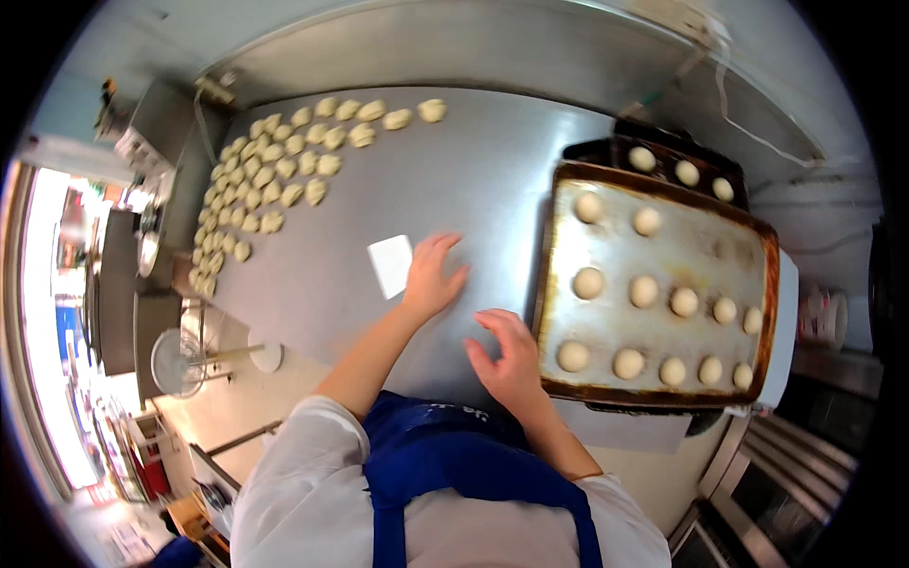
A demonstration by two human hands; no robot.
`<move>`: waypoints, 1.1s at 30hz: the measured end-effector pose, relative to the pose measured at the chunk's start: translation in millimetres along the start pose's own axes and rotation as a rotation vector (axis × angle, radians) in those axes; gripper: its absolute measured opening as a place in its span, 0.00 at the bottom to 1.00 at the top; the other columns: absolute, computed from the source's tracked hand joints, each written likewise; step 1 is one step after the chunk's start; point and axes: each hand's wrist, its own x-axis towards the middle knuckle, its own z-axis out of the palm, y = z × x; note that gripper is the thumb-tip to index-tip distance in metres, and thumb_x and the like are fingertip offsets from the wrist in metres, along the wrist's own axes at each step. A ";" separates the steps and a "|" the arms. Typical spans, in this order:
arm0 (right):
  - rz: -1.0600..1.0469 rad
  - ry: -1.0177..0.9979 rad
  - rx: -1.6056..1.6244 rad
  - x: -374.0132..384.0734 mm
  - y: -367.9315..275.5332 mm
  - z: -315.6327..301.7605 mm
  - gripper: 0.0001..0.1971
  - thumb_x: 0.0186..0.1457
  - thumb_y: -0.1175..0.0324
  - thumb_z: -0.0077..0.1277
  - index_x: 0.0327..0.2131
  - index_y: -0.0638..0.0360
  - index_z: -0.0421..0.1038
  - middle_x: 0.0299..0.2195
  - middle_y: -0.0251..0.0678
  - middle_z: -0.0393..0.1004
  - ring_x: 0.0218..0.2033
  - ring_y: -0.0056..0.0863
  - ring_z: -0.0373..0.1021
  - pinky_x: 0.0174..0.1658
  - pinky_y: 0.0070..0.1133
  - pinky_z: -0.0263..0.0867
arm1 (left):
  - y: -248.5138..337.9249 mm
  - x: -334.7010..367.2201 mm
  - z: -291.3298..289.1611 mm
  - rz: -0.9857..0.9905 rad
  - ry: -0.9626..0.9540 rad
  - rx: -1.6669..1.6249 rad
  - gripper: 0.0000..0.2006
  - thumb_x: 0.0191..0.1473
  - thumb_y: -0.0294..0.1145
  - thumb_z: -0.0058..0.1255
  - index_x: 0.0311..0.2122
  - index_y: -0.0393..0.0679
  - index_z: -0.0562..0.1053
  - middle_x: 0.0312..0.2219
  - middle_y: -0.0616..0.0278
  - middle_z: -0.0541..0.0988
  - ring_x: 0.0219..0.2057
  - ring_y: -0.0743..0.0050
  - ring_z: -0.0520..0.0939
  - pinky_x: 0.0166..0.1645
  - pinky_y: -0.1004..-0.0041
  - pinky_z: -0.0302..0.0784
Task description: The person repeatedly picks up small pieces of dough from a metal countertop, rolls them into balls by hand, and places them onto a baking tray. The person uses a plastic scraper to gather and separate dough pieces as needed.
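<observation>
Over the middle of the steel worktable, my left hand (434, 276) has its thumb and fingers apart and nothing visible in it. Just left of it lies a flat white dough scraper (389, 264). My right hand (508, 354), nearer my body, is also open, thumb spread from the fingers; no dough shows in it. To its right sits a browned metal baking tray (705, 248) with rounded dough balls (644, 291) in loose rows. At the far left of the table, many rough-cut dough pieces (284, 168) lie spread in a broad patch.
Behind the baking tray, a darker tray (702, 144) holds 3 dough balls. A steel wall panel (454, 52) borders the table's far side. Left of the table, a round whitish container (176, 363) stands low. Ovens or racks (772, 492) are at the lower right.
</observation>
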 end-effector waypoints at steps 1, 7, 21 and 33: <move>-0.025 -0.100 -0.063 2.1 11.7 30.1 0.22 0.52 0.65 0.67 0.49 0.60 0.75 0.46 0.46 0.77 0.48 0.45 0.74 0.52 0.34 0.71 | -37.4 -43.0 -14.9 -0.149 0.010 0.088 0.27 0.52 0.36 0.66 0.56 0.40 0.73 0.51 0.48 0.77 0.53 0.45 0.76 0.59 0.55 0.73; 0.121 -0.390 -0.513 52.5 74.7 192.2 0.39 0.49 0.54 0.70 0.60 0.61 0.65 0.55 0.49 0.70 0.58 0.48 0.65 0.57 0.40 0.68 | -158.6 -218.8 -97.6 -0.619 -0.136 0.109 0.27 0.51 0.35 0.65 0.56 0.41 0.74 0.49 0.48 0.78 0.53 0.44 0.76 0.58 0.56 0.74; 0.838 0.086 0.164 210.5 108.1 378.0 0.17 0.52 0.72 0.62 0.46 0.69 0.80 0.41 0.44 0.84 0.40 0.34 0.81 0.44 0.28 0.76 | -359.0 4.0 -177.0 -0.246 0.055 0.026 0.35 0.51 0.30 0.64 0.64 0.40 0.66 0.58 0.44 0.70 0.60 0.40 0.69 0.64 0.54 0.68; 0.797 -0.063 0.318 274.5 80.8 482.6 0.18 0.54 0.65 0.61 0.44 0.69 0.80 0.40 0.45 0.84 0.41 0.33 0.79 0.45 0.29 0.73 | -442.9 57.3 -189.4 -0.452 0.043 -0.543 0.30 0.57 0.26 0.61 0.64 0.40 0.67 0.56 0.46 0.75 0.52 0.47 0.81 0.57 0.63 0.78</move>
